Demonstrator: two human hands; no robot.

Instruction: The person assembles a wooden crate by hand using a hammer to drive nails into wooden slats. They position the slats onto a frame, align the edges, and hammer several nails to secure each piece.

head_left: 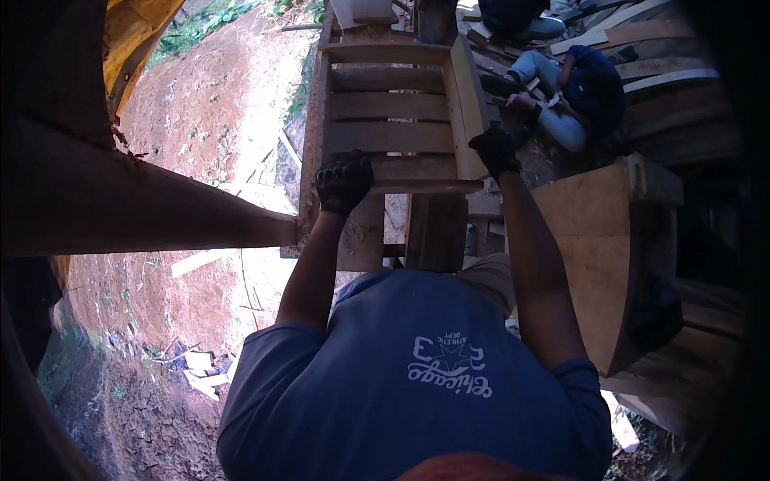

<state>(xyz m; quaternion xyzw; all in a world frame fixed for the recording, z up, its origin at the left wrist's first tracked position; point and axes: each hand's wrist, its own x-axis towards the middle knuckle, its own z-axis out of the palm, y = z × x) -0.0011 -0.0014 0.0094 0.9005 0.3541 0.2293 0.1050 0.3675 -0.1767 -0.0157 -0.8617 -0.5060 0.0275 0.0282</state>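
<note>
In front of me a slatted wooden frame, like a shallow crate, lies on a wooden bench. Its crosswise slats have gaps between them, and raised boards edge the far and right sides. My left hand, in a dark glove, is closed at the frame's near left corner; its fingertips are hidden. At the near right corner my right hand, also gloved, closes over the end of the side board, with its thumb side partly in shadow.
A thick wooden beam runs in from the left. To the right stands a large plywood piece. A seated person is at the far right among stacked planks. Sloping bare earth lies beyond the left side.
</note>
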